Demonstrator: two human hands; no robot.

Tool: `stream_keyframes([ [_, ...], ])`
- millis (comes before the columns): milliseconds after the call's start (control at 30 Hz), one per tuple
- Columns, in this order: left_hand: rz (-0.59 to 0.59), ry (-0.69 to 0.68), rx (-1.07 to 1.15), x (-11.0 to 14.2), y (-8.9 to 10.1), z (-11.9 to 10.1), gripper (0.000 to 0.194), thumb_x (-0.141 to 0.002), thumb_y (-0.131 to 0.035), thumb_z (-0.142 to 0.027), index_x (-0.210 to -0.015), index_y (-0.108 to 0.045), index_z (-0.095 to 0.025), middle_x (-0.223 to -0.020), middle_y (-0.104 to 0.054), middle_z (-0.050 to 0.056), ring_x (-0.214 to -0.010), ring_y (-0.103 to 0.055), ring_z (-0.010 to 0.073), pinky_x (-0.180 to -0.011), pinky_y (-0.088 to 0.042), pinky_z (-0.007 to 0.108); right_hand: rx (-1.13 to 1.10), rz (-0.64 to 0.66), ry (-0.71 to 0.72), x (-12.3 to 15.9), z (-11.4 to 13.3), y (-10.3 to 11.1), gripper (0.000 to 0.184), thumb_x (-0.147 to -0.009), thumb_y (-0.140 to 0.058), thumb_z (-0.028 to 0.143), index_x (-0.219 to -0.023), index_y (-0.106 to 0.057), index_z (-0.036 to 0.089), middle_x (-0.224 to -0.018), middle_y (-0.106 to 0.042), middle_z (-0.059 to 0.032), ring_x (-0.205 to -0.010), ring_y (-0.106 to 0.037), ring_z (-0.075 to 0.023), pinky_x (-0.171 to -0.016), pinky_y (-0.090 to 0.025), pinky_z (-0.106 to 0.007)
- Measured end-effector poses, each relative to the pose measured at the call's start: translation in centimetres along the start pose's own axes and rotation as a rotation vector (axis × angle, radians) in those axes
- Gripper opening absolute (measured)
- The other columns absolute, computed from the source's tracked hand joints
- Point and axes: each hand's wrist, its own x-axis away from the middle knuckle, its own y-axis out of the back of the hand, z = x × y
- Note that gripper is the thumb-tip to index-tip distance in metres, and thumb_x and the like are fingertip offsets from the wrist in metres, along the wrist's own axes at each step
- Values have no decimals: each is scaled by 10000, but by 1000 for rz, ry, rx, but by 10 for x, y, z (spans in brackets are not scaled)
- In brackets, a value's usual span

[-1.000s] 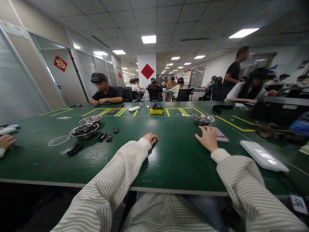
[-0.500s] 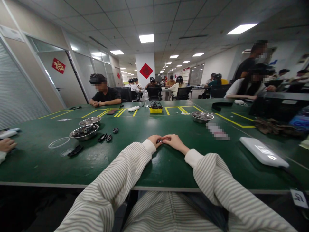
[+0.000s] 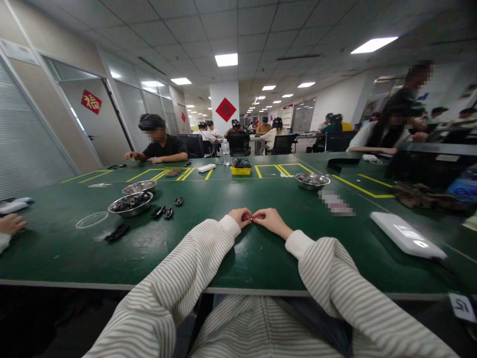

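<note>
Over the middle of the green table [image 3: 194,258], my left hand [image 3: 240,217] and my right hand [image 3: 271,221] meet at the fingertips. Both are closed in a pinch around a tiny part [image 3: 251,219] with a shiny spot and a hint of red. Most of it is hidden by the fingers, and its kind is too small to make out. Left of my hands lie several small black parts [image 3: 162,213], beside a steel bowl [image 3: 130,205] filled with similar dark pieces.
A second steel bowl [image 3: 139,187] sits behind the first, near a clear plastic lid [image 3: 91,220]. On the right are another steel bowl [image 3: 312,181] and a white power bank [image 3: 408,234] with a cable. Farther back stands a yellow tray [image 3: 241,170] of black cable. A co-worker's hand [image 3: 13,224] rests at the left edge.
My fingertips have shifted slightly, and the small part between them shows a little more. Across the table a person has moved one arm outward; a standing person at right has moved right.
</note>
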Motion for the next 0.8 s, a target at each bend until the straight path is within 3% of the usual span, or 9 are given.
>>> stream_keyframes([
  [167,-9,26,13,0,0,-1,216,-626,-573,-211,-834,-544,-158,-704,-607,-17,-595,-531,73,-595,-431,181,134,-7,86,2,2,1,131,-652,-556,230,-717,-661,186,-636,-639,-9,-579,-560,-109,-564,-398,-202],
  [433,13,12,16,1,2,-1,205,-625,-563,-197,-828,-566,-164,-733,-618,-9,-636,-549,82,-628,-441,188,161,40,209,0,-2,1,159,-669,-546,208,-791,-647,192,-704,-620,-15,-591,-521,-97,-573,-386,-200],
  [800,14,29,60,-3,-2,9,237,-617,-586,-205,-851,-563,-167,-726,-613,-17,-633,-549,76,-647,-446,191,12,23,58,0,0,2,124,-619,-545,195,-695,-623,136,-574,-588,-7,-513,-512,-87,-511,-405,-189],
])
